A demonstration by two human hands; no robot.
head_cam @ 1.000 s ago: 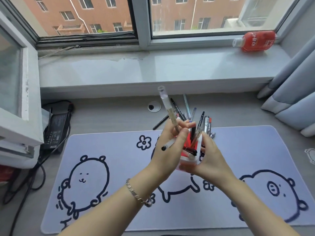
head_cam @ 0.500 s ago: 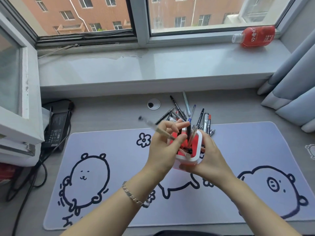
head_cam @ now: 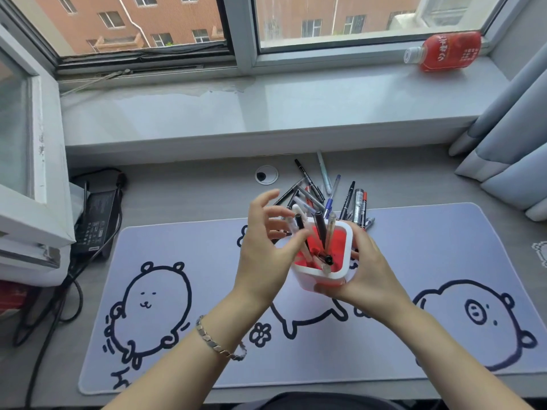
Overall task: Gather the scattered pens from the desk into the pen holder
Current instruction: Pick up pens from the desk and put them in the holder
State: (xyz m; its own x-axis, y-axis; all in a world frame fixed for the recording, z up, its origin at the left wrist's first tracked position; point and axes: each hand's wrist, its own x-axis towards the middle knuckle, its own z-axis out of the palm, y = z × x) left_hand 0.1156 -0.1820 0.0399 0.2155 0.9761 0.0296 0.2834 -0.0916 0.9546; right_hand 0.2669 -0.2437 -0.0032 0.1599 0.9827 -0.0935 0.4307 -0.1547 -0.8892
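Note:
A white pen holder (head_cam: 322, 279) with a red inside is tilted toward me above the desk mat, and my right hand (head_cam: 362, 273) grips it from the right and below. Several pens (head_cam: 321, 232) stand in it, some black, some clear. My left hand (head_cam: 263, 247) hovers at the holder's left rim with fingers spread and nothing in it; its thumb touches a black pen in the holder. A pile of scattered pens (head_cam: 331, 193) lies on the desk just behind the holder, partly hidden by my hands.
A lilac desk mat (head_cam: 177, 261) with cartoon drawings covers the grey desk. A round cable hole (head_cam: 266, 174) sits behind it. A black power adapter (head_cam: 96, 214) with cords lies at the left. A red bottle (head_cam: 447, 51) lies on the windowsill; curtains (head_cam: 509, 143) hang at right.
My left hand tipped the clear pen from upright to slanted, dropped it into the holder and opened. The holder stayed in my right hand.

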